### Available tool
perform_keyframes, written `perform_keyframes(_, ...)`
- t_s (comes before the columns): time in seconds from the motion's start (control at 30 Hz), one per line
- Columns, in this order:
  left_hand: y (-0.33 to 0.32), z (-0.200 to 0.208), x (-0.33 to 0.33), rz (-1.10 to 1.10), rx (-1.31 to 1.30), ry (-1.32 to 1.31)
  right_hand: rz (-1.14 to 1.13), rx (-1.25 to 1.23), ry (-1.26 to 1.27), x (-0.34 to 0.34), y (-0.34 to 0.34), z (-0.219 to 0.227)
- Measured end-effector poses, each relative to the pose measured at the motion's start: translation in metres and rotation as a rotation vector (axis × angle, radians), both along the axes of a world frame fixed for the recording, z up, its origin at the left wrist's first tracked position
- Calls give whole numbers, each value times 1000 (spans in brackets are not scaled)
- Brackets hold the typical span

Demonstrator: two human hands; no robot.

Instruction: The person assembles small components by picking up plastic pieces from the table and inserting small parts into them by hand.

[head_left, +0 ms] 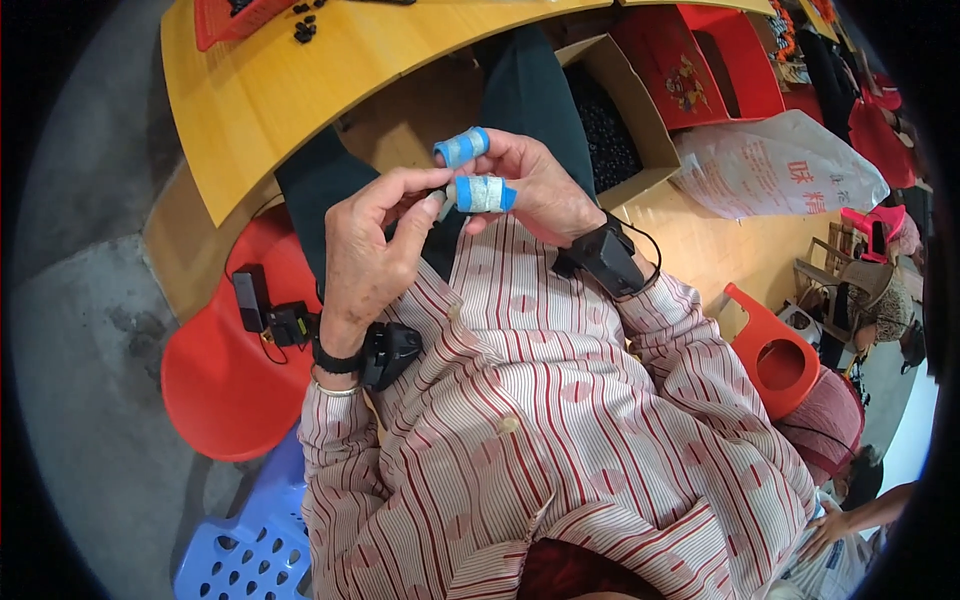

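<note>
Evidently, the largest item noted is the yellow tabletop, ahead of the left grip and the right grip and touched by neither. Next in size, a red chair stands behind and to the left of the left grip. An open carton of small black parts lies ahead and to the right of the right grip. A black wrist unit sits just behind the right grip, its thin cord looping outward. Blue-and-white wraps cover the right thumb and one right finger. Smallest is a thin greyish piece, between the two grips at the fingertips.

Left grip: thumb and forefinger pinched on that piece. Right grip: wrapped tips apart; whether its other fingers clamp anything cannot be told.

Risks, as judged: the piece could slip and drop, owing to its small size and a tip-only pinch. Wraps may dull feel, causing a misaligned hold. The loose cord might snag.
</note>
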State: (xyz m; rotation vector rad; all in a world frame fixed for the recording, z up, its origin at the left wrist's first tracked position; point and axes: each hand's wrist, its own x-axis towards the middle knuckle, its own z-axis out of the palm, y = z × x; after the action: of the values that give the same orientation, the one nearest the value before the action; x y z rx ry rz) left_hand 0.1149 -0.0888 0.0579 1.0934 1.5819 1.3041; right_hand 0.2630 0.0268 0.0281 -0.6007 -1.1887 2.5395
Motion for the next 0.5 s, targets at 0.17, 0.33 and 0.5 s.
perform_keyframes(0.17, 1, -2, 1, -21, 6, 93, 4, 31, -69, 5, -1, 3)
perform_keyframes(0.33, -3, -5, 7, -10, 13, 126, -14, 76, -86, 10, -7, 7)
perform_keyframes(0.5, -3, 3, 6, -4, 0, 209, -33, 207, -68, 6, -7, 9)
